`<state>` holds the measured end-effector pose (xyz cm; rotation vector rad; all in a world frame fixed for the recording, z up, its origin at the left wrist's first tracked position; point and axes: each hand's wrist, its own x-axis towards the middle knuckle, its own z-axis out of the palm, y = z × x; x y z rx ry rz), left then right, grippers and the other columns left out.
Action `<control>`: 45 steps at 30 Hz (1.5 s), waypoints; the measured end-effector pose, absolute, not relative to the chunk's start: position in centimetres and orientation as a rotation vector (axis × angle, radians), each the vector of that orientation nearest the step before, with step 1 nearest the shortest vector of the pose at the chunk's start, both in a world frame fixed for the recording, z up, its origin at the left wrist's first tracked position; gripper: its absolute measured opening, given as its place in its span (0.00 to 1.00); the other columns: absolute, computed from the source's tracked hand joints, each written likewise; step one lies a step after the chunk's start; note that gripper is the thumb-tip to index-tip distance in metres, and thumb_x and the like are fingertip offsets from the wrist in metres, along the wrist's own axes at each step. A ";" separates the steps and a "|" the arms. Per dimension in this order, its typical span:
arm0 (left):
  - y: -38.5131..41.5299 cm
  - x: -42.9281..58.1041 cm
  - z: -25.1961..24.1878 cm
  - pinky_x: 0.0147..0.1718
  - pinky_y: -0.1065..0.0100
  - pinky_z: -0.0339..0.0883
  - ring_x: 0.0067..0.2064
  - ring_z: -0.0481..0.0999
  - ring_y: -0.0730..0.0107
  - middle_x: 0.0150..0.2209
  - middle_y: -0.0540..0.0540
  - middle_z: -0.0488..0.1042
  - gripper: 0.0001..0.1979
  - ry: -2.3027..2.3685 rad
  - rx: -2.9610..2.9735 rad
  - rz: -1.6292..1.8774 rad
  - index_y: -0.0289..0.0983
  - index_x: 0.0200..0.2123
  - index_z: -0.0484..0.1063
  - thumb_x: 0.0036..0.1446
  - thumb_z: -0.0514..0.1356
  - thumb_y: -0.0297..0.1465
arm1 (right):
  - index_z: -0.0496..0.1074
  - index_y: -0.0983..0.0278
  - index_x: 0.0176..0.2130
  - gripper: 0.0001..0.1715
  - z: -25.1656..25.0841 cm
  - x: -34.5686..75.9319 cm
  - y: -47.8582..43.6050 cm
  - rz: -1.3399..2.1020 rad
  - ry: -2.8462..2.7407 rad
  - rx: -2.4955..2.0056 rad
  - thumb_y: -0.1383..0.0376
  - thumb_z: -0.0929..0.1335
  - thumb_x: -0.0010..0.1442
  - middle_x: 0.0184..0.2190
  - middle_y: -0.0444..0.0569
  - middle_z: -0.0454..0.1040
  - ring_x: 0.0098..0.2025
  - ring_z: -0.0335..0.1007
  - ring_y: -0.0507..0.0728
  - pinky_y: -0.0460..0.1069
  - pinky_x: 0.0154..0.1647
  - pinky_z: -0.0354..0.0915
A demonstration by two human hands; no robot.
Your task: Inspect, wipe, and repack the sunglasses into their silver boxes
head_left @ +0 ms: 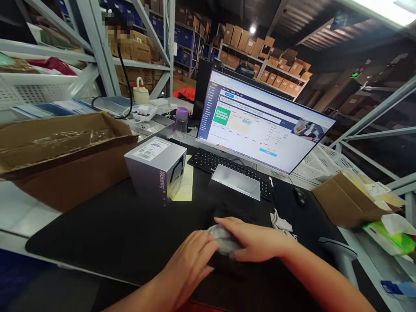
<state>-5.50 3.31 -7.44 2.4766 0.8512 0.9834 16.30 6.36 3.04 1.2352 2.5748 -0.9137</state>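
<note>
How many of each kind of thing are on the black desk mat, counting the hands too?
Grey wrapped bundle: 1
Hands: 2, left hand and right hand
Grey box: 1
Keyboard: 1
Monitor: 1
Mouse: 1
Yellow sheet: 1
Crumpled white scrap: 1
Scanner: 1
Total: 10

The warehouse is dim overall, lit by a small round white ceiling lamp (252, 29) far back, a blown-out white overhead light panel (383, 8) in the top right corner, and the wide flat computer monitor (260, 125), whose pale screen is nearly overexposed. Its glow falls on the matte black desk mat (113, 234) and on the left hand (191, 260) and right hand (256, 240), both in fair focus with soft shadow beneath. The wide lens bows the grey metal shelf posts (94, 47) at the edges, and a pixelated square patch (113, 24) sits at the upper left.
</note>
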 end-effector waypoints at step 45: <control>7.1 -5.8 -5.6 0.43 0.60 0.73 0.53 0.71 0.54 0.51 0.40 0.64 0.08 0.962 2.662 0.725 0.41 0.32 0.61 0.49 0.56 0.24 | 0.79 0.64 0.46 0.13 -4.4 19.9 -3.7 -1.126 3.013 2.511 0.64 0.68 0.63 0.45 0.56 0.72 0.47 0.73 0.58 0.52 0.49 0.70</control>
